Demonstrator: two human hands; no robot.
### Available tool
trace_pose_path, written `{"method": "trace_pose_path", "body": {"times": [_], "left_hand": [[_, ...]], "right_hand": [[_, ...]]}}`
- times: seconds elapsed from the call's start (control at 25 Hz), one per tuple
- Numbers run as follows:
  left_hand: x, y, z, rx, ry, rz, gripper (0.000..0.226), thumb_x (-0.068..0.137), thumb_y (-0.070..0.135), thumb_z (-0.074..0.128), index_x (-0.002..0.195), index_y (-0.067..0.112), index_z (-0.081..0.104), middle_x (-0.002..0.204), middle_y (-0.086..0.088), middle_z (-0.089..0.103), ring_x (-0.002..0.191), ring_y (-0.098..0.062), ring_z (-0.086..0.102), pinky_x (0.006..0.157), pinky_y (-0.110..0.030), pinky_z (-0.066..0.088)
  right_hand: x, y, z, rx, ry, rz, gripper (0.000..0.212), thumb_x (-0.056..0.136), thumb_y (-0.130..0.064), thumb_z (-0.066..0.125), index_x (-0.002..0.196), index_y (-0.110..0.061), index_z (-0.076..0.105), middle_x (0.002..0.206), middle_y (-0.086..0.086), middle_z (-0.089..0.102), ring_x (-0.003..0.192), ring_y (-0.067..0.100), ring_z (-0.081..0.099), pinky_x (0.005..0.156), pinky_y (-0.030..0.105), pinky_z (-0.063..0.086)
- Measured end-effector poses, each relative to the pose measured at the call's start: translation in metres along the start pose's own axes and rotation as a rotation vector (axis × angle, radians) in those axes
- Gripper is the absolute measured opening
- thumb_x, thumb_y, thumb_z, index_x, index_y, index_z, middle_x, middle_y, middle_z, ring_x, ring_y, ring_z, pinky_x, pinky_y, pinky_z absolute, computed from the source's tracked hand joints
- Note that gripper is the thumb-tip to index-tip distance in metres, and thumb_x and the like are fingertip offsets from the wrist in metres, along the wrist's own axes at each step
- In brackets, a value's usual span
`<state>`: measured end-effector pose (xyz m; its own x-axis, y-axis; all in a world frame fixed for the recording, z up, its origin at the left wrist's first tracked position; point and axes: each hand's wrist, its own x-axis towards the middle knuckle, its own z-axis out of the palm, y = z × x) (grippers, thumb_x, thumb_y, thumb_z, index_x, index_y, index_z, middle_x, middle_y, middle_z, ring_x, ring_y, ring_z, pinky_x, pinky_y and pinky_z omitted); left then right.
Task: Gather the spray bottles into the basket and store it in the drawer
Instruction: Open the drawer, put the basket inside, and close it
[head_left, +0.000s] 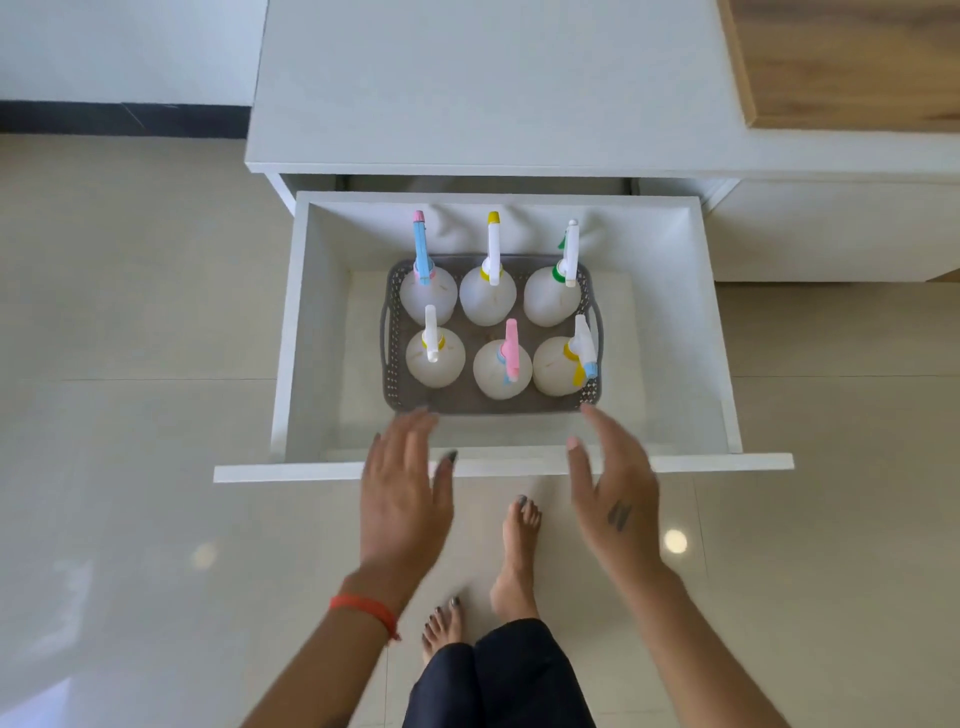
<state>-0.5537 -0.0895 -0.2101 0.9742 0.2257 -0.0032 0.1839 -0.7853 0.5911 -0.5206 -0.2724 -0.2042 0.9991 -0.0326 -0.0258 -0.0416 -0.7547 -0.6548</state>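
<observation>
A grey perforated basket (470, 402) rests on the floor of the open white drawer (296, 332), slightly right of its middle. Several white spray bottles (488, 304) stand upright in it in two rows, with blue, yellow, green and pink trigger heads. My left hand (405, 493) hovers open just in front of the basket's near left corner, fingers spread, holding nothing. My right hand (613, 483) is open near the basket's near right corner, palm turned inward. Both hands are above the drawer's front panel (498, 466) and apart from the basket.
The drawer is pulled far out of a low white cabinet (493, 88). A wooden surface (852, 57) lies at the top right. My bare feet (514, 561) stand on the glossy tiled floor (130, 415) right in front of the drawer.
</observation>
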Motion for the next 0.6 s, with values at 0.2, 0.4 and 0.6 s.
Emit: {"method": "trace_pose_path", "body": {"times": [0.2, 0.4, 0.6], "left_hand": [[-0.046, 0.001, 0.028, 0.297, -0.229, 0.074, 0.061, 0.093, 0.040, 0.025, 0.144, 0.007, 0.029, 0.153, -0.008, 0.025, 0.142, -0.034, 0.016, 0.117, -0.044, 0.002], [-0.050, -0.014, 0.044, 0.430, -0.324, 0.088, 0.067, 0.094, 0.046, 0.011, 0.148, 0.009, -0.002, 0.157, -0.005, -0.006, 0.146, -0.023, -0.015, 0.114, -0.039, -0.011], [-0.044, -0.015, 0.050, 0.422, -0.314, 0.073, 0.061, 0.093, 0.048, -0.008, 0.142, 0.017, -0.028, 0.148, 0.005, -0.041, 0.138, -0.017, -0.033, 0.114, -0.036, -0.017]], "right_hand": [[-0.048, 0.018, 0.036, -0.292, -0.109, -0.212, 0.051, 0.095, -0.026, 0.034, 0.140, -0.001, 0.032, 0.146, 0.016, 0.037, 0.138, 0.029, 0.031, 0.117, 0.038, 0.016], [-0.049, 0.048, 0.053, -0.445, -0.190, -0.251, 0.057, 0.097, -0.029, 0.029, 0.145, -0.004, 0.013, 0.153, 0.014, 0.019, 0.144, 0.025, 0.014, 0.118, 0.036, 0.008], [-0.040, 0.056, 0.057, -0.473, -0.176, -0.298, 0.057, 0.098, -0.029, 0.028, 0.147, -0.006, 0.010, 0.154, 0.013, 0.020, 0.145, 0.024, 0.011, 0.118, 0.038, 0.010]]}}
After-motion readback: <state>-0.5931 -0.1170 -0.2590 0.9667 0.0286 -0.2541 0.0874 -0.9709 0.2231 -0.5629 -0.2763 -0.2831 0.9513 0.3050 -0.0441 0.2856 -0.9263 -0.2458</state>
